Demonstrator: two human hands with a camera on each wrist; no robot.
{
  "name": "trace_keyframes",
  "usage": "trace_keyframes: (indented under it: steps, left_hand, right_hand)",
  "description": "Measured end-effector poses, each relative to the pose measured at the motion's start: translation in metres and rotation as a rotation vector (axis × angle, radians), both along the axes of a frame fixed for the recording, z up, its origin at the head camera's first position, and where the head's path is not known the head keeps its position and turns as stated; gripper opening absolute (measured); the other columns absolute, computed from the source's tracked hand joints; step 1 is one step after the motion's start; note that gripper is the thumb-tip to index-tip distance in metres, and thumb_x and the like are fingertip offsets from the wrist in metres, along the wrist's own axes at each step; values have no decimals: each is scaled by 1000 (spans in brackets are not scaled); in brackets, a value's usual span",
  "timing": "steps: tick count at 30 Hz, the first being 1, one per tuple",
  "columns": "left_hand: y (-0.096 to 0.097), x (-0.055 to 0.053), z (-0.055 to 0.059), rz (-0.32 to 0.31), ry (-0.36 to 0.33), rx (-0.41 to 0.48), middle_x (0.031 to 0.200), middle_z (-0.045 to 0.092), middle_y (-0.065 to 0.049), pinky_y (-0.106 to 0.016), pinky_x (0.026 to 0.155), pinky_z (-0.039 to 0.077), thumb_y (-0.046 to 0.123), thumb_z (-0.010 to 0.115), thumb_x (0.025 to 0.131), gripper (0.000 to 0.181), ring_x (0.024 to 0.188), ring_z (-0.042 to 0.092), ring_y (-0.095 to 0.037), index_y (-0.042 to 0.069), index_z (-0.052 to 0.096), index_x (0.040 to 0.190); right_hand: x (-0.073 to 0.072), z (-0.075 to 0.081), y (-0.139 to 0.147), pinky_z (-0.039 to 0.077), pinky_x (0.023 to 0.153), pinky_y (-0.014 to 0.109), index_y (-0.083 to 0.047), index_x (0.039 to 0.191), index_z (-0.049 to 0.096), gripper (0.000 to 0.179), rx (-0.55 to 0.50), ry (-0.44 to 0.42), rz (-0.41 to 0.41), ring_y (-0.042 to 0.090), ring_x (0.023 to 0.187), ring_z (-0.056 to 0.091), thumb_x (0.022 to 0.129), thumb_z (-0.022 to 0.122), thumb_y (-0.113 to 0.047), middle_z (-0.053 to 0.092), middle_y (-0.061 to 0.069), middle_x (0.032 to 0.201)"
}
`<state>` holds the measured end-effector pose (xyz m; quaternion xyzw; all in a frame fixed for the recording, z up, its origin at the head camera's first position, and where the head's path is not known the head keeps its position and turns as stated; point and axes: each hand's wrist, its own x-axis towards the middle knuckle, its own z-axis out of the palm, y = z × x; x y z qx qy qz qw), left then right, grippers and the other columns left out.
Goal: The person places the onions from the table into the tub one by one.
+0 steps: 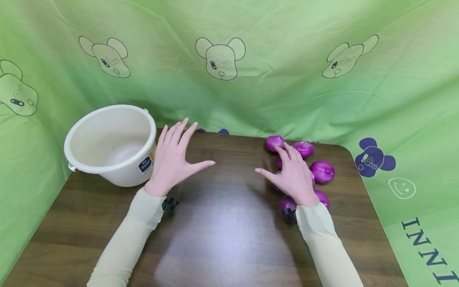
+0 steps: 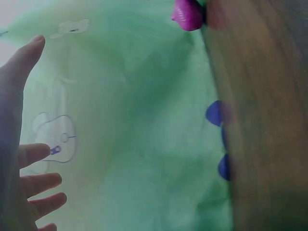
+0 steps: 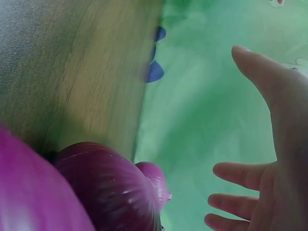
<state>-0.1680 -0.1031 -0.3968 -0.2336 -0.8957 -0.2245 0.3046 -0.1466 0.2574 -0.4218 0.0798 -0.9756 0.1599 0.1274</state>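
Note:
My left hand [image 1: 172, 159] hovers with fingers spread just right of a white bucket [image 1: 118, 175], holding nothing. Over a group of purple onions on the table's right side, my right hand [image 1: 294, 173] is also spread and holds nothing. It hides part of several onions. Around it lie a far onion [image 1: 274, 142], another [image 1: 304, 149] behind the fingers, one to the right [image 1: 324, 172] and one near the wrist [image 1: 287, 205]. In the right wrist view, a large onion [image 3: 106, 187] lies below and apart from the fingers. The left wrist view shows one onion [image 2: 187, 13] at its top.
A brown wooden table [image 1: 222, 239] carries everything. Green cloth [image 1: 229, 99] with printed bear heads hangs behind the table and along both sides. The bucket stands at the back left, its mouth facing up, with a label [image 1: 146, 164] on its wall.

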Motion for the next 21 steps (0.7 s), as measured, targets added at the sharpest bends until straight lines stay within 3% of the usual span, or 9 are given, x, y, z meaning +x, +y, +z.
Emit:
trace_keyframes:
  steps: [4, 13, 21]
  left_hand:
    - [-5, 5, 6, -5, 55, 33, 156, 42, -11, -50, 124, 17, 82, 68, 70, 108, 140, 41, -34, 14, 48, 152]
    - [-20, 16, 16, -7, 98, 73, 153, 46, -13, -54, 121, 23, 78, 73, 69, 107, 137, 44, -38, 12, 50, 150]
    - [-41, 27, 23, 34, 142, 121, 150, 50, -14, -55, 120, 25, 73, 75, 71, 99, 130, 50, -39, 10, 56, 145]
  right_hand:
    - [3, 1, 0, 40, 108, 64, -8, 147, 52, 104, -7, 5, 3, 38, 142, 36, 75, 66, -83, 41, 18, 155]
    - [10, 2, 3, 40, 110, 58, -5, 145, 53, 102, -10, 26, 25, 38, 140, 40, 76, 69, -78, 44, 19, 152]
    - [18, 0, 7, 39, 111, 55, -3, 144, 53, 101, -21, 41, 44, 37, 138, 42, 77, 72, -75, 48, 18, 149]
